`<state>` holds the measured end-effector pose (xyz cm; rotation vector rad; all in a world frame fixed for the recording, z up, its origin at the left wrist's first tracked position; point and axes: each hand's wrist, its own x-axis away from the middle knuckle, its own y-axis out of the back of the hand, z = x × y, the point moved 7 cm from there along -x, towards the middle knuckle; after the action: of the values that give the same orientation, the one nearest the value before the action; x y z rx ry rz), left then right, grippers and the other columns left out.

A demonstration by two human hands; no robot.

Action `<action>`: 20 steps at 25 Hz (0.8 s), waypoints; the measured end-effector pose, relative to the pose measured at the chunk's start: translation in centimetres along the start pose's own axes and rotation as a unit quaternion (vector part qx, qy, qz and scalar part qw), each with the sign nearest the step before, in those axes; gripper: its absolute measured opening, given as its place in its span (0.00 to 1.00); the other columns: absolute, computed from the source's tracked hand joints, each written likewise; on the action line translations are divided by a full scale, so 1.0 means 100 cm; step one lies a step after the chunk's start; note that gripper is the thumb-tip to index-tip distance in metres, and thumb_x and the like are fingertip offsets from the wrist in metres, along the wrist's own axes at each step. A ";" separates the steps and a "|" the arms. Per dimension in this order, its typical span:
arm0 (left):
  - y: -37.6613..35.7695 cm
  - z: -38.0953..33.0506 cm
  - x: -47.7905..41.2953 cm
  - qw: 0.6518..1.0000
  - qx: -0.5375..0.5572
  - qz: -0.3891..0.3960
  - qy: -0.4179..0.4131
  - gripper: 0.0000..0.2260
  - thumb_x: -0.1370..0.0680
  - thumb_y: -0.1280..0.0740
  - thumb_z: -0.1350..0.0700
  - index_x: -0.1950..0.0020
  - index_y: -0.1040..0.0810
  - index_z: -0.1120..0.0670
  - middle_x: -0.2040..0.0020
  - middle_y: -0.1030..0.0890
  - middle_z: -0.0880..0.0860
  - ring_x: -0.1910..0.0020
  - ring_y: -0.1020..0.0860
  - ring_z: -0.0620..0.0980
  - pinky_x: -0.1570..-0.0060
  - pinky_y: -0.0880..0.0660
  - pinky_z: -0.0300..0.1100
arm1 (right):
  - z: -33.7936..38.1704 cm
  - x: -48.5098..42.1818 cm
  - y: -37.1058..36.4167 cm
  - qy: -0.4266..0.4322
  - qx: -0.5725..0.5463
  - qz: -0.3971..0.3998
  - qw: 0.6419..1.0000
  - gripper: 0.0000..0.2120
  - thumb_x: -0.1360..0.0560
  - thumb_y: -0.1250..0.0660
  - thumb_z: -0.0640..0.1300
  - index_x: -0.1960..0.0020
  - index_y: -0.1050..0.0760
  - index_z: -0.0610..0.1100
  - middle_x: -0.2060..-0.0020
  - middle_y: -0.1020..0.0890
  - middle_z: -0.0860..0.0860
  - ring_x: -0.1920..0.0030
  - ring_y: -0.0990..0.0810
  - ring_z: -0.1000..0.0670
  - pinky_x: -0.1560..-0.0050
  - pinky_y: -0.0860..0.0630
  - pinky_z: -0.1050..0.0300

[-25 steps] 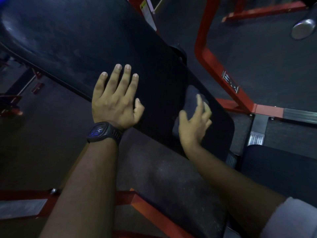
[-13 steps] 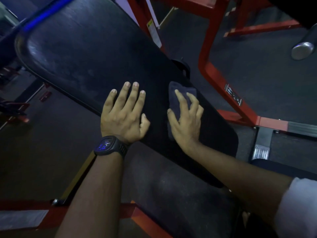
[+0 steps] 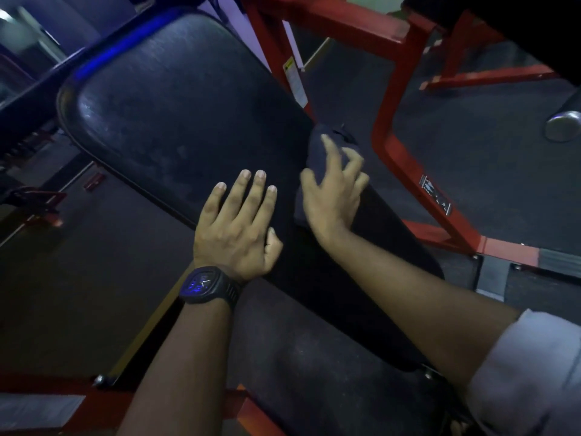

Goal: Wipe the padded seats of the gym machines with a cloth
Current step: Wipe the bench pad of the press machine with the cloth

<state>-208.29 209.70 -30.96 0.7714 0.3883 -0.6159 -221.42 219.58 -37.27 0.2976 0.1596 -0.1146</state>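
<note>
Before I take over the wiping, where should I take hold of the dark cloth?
Probably its upper end: the cloth lies flat on the sloped pad under the right hand, and that end shows past the fingertips. Come from the pad's right edge, which it lies beside.

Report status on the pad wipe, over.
Left hand flat on black pad. Right hand presses dark cloth at pad's right edge. Red frame beside, not blocking.
</note>
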 end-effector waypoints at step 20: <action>-0.011 -0.021 -0.012 0.989 -0.009 0.145 -0.032 0.31 0.23 0.44 0.45 0.24 0.30 0.61 0.23 0.33 0.63 0.22 0.37 0.62 0.24 0.43 0.60 | -0.094 0.010 0.025 -0.237 0.002 -0.001 0.972 0.30 0.21 0.36 0.51 0.21 0.40 0.58 0.23 0.39 0.47 0.34 0.31 0.38 0.39 0.28 0.44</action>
<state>-210.15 211.08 -32.24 0.7715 0.2175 -0.3619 -221.40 224.68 -45.64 0.2674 -0.3141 -0.1852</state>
